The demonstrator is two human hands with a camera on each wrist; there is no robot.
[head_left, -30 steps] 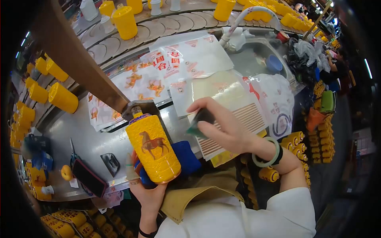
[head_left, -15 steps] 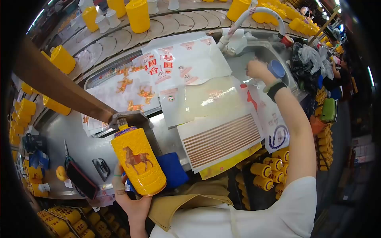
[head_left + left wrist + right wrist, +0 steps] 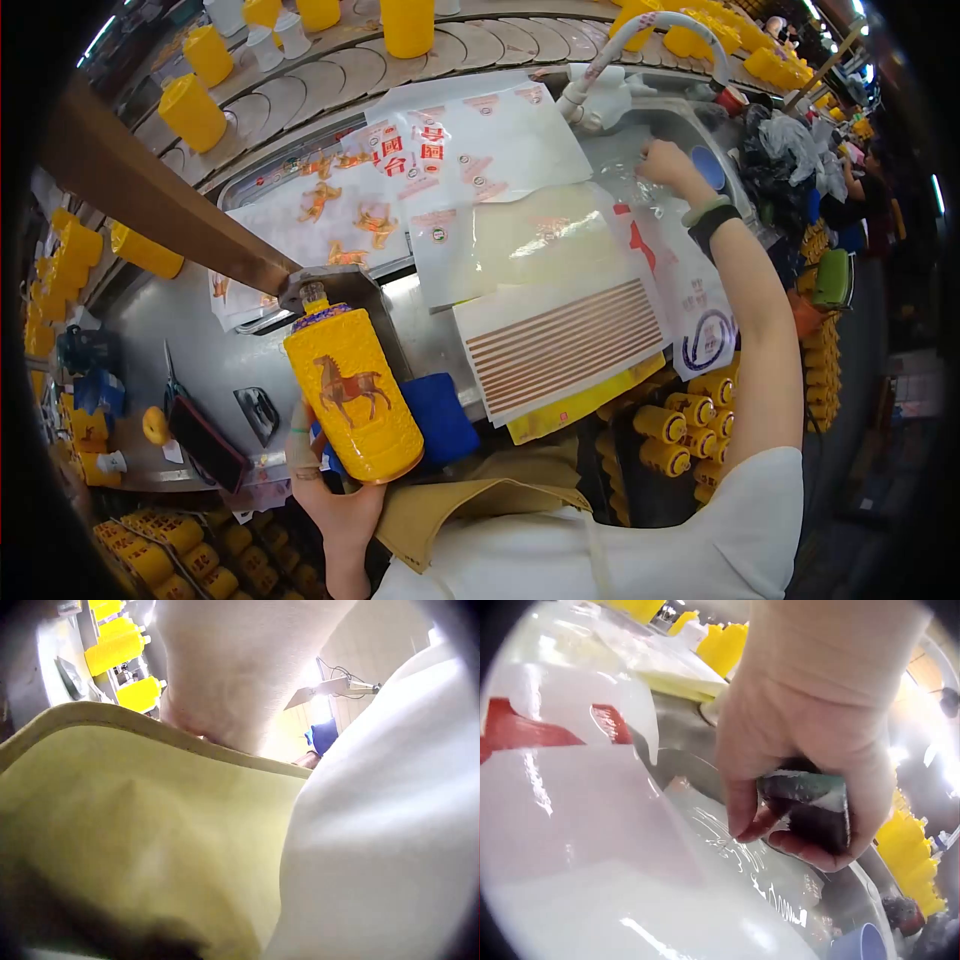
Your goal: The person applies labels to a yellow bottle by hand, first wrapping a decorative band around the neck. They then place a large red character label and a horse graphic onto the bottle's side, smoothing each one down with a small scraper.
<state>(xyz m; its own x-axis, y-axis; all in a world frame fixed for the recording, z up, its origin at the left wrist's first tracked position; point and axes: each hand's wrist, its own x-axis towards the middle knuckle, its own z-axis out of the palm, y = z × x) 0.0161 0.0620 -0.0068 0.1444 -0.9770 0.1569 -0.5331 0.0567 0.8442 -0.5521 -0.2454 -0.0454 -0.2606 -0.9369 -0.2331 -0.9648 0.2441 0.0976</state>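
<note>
A yellow textured bottle (image 3: 340, 420) with a brown horse decal lies tilted, its neck at a metal bracket (image 3: 335, 285). My left hand (image 3: 325, 495) grips it near its base, thumb along the left side; the other fingers are hidden behind it. The left wrist view mostly shows a tan apron (image 3: 150, 817) and a white sleeve (image 3: 382, 817). My right hand (image 3: 810, 742) is over the sink (image 3: 625, 140), holding a dark scraper (image 3: 817, 821) with a green edge in its palm. Its thumb and index fingertip come together low over rippling water (image 3: 735, 847).
Sheets of horse decals (image 3: 345, 215) and striped paper (image 3: 570, 345) cover the worktop. A faucet (image 3: 600, 70) arches over the sink, near a blue cup (image 3: 708, 168). A blue cloth (image 3: 440, 415), phone (image 3: 205, 440) and scissors (image 3: 170, 365) lie around the bottle. Behind runs a conveyor (image 3: 480, 45).
My right hand has swung from above the striped paper to the sink at the back right, carrying the scraper. The left hand keeps its grip on the bottle. Yellow containers on the conveyor have shifted.
</note>
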